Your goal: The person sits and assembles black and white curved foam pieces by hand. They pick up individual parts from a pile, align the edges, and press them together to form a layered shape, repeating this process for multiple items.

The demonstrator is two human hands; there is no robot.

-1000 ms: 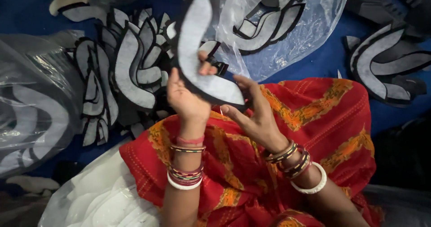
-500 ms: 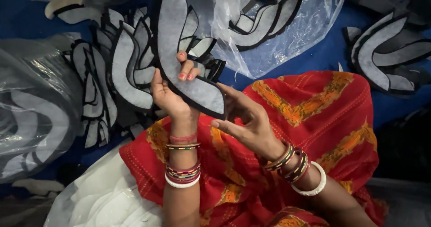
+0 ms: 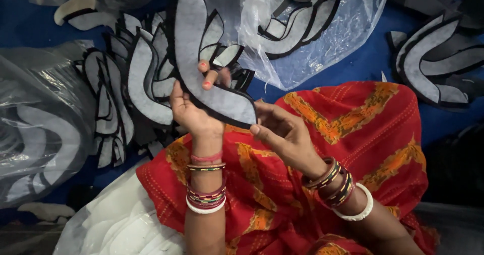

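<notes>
- The left hand (image 3: 194, 109) is gripping a long, curved grey felt piece with a black edge (image 3: 201, 58), fingers curled over its front face and thumb hidden behind it; two painted fingertips (image 3: 204, 66) are showing on the grey.
- That curved piece is standing nearly upright above the lap, its lower end sweeping out to a point towards the right.
- The right hand (image 3: 280, 131) is lying open and loose just under that pointed lower end, palm turned up, thumb (image 3: 262, 133) stretched out beneath the tip; it is touching or nearly touching the black edge, and I cannot tell which. It is not closing on anything.
- Both wrists are wearing stacks of coloured bangles (image 3: 205, 197), with a white one on each.
- A red and orange patterned cloth (image 3: 363, 129) is covering the lap beneath the hands.
- Behind the left hand, a heap of similar grey-and-black curved pieces (image 3: 136, 78) is lying on a blue floor covering (image 3: 363, 66).
- A clear plastic bag (image 3: 322, 38) with more such pieces inside is sitting just beyond the hands, up and to the right.
- Another plastic bag (image 3: 40, 129) of the same shapes is lying at the far left, and loose pieces (image 3: 433, 63) are lying at the far right, well apart from the hands.
- A pile of white cut shapes (image 3: 121, 225) is resting near the left forearm, at the lower left.
</notes>
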